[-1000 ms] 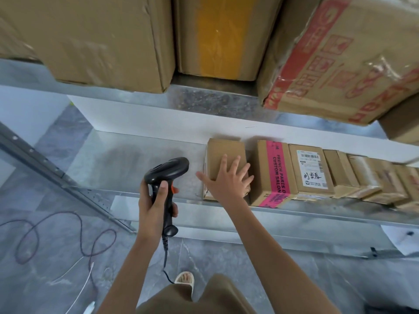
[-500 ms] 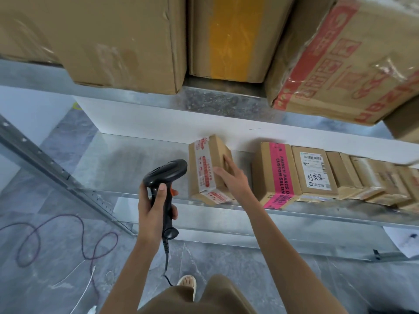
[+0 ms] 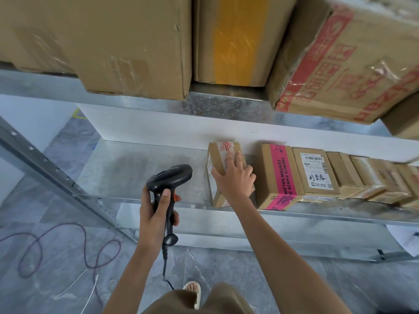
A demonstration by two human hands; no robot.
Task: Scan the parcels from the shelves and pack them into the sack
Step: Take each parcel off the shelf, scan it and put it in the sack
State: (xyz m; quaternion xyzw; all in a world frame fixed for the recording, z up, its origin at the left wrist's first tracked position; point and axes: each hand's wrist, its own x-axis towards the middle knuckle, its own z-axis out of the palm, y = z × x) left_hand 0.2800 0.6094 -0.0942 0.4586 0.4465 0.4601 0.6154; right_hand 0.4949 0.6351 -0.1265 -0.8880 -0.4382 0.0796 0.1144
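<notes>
Gripping scanner (left hand), right hand on parcel — lower shelf

Both forearms are bare, with no sleeves in view. The person wears olive-brown trousers and a cream open-toed slipper showing the toes.

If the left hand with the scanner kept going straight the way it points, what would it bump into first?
The left hand aims the scanner up and right, toward the small parcel that the right hand rests on. That parcel's left side would likely be met first, though depth is hard to judge.
</notes>
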